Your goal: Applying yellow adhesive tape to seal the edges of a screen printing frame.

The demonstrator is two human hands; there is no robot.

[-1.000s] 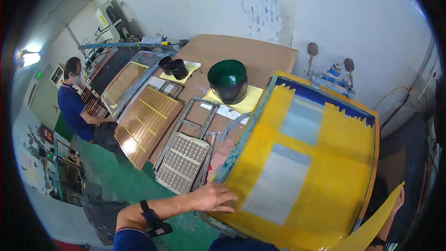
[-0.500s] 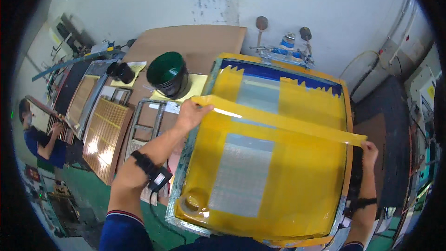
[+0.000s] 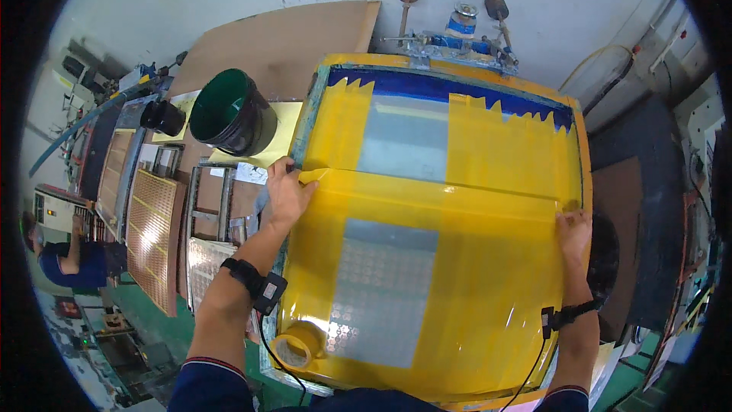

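Observation:
A long strip of yellow tape [image 3: 435,192] lies across a framed mesh screen [image 3: 385,294], whose borders are covered with other yellow tape. My left hand [image 3: 288,197] grips the strip's left end at the frame's left side, fingers bent around the edge. On the right side, my right hand [image 3: 574,233] has its closed fingertips on the strip's other end, close to the frame's edge. A roll of yellow tape [image 3: 297,346] rests on the screen's near left corner. Bare mesh shows as a grey panel, and the far tape ends are jagged over a dark blue band.
Left of the screen stand a black bucket [image 3: 235,118] with a green inside and small black cups [image 3: 163,118]. Beyond lie a gridded panel [image 3: 152,229] and metal frames [image 3: 207,200]. A clamp mechanism [image 3: 457,44] sits behind the screen. Another person [image 3: 72,259] works far left.
The tape strip, held taut and slanting above the screen before, now lies lower and more level against it. Both hands have come down to the frame's sides, and the view has shifted.

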